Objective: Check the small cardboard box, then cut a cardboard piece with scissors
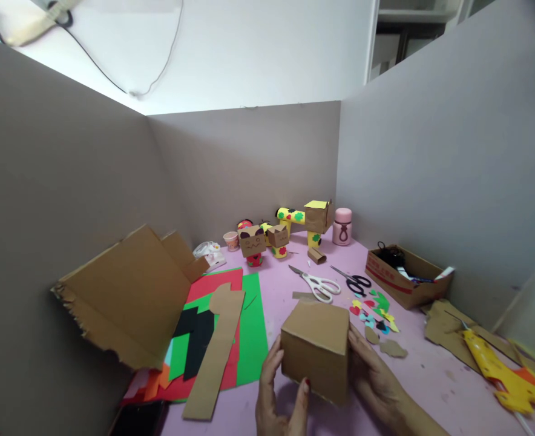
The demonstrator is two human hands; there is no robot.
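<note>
A small brown cardboard cube (316, 348) is held between both my hands just above the pink tabletop (431, 375). My left hand (280, 396) cups its left side and lower front, thumb pressed on the front face. My right hand (376, 381) presses flat against its right side. A long cardboard strip (215, 354) lies to the left of my hands on green and red paper sheets (252, 330).
A torn cardboard box (126, 297) leans at the left. White-handled scissors (317, 283) and black-handled scissors (353, 280) lie behind the cube, beside small coloured paper shapes (376, 312). Cardboard figures (285, 233), a pink jar (342, 226), an open box (406, 275) and a yellow glue gun (506, 372) surround them.
</note>
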